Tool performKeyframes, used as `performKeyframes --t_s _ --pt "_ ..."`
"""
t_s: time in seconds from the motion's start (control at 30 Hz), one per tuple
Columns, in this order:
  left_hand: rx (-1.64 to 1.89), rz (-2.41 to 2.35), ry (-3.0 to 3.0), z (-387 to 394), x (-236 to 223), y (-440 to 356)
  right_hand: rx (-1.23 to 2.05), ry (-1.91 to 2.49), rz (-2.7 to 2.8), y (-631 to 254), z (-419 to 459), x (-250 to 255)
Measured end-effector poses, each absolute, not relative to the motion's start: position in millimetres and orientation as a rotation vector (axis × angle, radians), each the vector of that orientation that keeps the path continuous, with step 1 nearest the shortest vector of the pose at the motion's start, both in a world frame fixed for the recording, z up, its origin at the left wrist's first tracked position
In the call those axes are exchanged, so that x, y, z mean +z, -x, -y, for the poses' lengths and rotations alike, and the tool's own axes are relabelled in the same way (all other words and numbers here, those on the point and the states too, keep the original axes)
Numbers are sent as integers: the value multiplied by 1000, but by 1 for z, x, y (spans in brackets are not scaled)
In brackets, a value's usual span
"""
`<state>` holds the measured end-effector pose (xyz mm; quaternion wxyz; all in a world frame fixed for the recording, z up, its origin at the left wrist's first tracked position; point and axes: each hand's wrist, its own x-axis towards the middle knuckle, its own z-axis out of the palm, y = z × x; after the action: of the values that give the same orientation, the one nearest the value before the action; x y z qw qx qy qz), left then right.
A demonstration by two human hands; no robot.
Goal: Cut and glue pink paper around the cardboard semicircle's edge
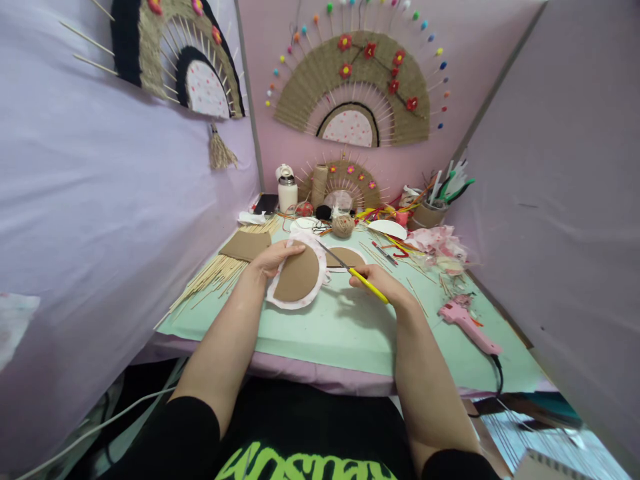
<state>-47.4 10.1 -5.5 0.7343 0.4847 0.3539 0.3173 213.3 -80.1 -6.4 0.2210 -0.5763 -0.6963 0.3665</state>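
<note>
My left hand (275, 259) grips a cardboard half-circle (299, 275) by its upper left, thumb on top. White fabric with faint pink dots (295, 304) sticks out as a border around the cardboard's curved edge. In my right hand (376, 279) is a pair of yellow-handled scissors (367, 283), its blades pointing up and left to the fabric's right edge. Whether the blades are parted I cannot tell. Behind the scissors another cardboard half-circle with a white rim (346, 257) lies on the table.
Bamboo sticks (210, 273) and a brown cardboard piece (245, 245) lie at left. A pink glue gun (470, 327) rests at right, near crumpled pink fabric (435, 239). A twine ball (343, 226), a white bottle (287, 193) and a tool pot (429, 216) stand behind. Decorated fans (300, 87) hang on the walls.
</note>
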Motion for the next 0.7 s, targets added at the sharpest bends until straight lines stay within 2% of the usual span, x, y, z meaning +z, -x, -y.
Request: performKeyframes --t_s 0.7 --pt "634 -727 -1122 -5 -7 42 913 1561 2081 -210 82 -4"
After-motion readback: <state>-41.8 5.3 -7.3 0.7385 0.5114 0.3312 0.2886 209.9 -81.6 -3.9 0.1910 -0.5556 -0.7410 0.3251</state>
